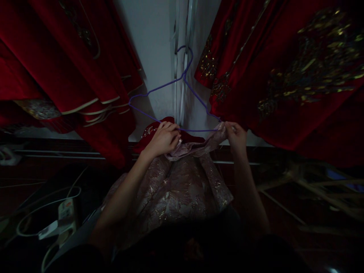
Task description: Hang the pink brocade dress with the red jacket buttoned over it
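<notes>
A purple wire hanger (166, 85) is upright in front of me, its hook at a metal rail against the wall. From its lower part hangs a shiny pinkish patterned garment (182, 182), which spreads down toward my lap. My left hand (165, 138) is closed over the hanger's bottom bar and the garment's upper edge; its fingertips are partly hidden. At the hanger's right corner my right hand (237, 137) pinches the gathered end of the garment's edge. Whether it also grips the wire cannot be made out.
Red garments with gold trim (93, 79) hang at the left, and red sequinned ones (273, 68) at the right. Behind the hanger lies red embroidered cloth (146, 134). A power strip (66, 212) with white cables is at lower left, a wooden frame (309, 182) at lower right.
</notes>
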